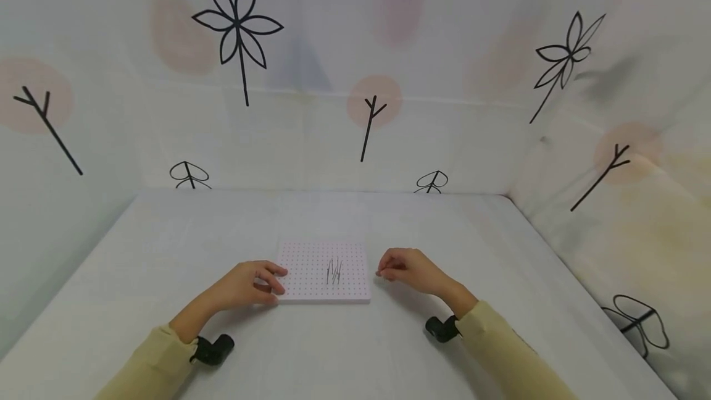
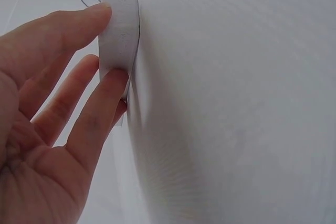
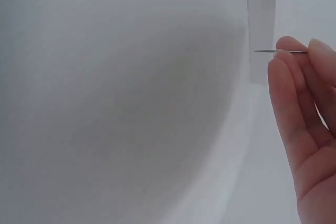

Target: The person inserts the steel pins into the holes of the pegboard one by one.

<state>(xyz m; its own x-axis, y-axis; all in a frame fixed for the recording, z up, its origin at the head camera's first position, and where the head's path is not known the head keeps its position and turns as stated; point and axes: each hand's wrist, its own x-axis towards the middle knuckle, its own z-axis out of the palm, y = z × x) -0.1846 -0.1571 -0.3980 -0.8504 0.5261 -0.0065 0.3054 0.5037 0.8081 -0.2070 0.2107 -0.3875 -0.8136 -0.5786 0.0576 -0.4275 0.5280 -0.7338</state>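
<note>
A pale pink-white board [image 1: 302, 270] with a grid of small holes lies on the table. Several thin metal needles [image 1: 334, 271] stand upright or slightly tilted in it, right of its middle. My left hand [image 1: 247, 286] rests along the board's left edge, its fingers spread and loosely bent. In the left wrist view, fingertips touch the side of the board [image 2: 119, 30]. Just right of the board, my right hand [image 1: 413, 270] is raised over the table. Between thumb and fingertips it pinches a thin metal needle [image 3: 263, 51], whose pointed end sticks out.
A white cloth covers the table [image 1: 222, 221]. Pale fabric walls [image 1: 311, 134] with black plant drawings stand behind it and at both sides. Black wrist cameras sit below the left sleeve [image 1: 152, 360] and the right sleeve [image 1: 505, 350].
</note>
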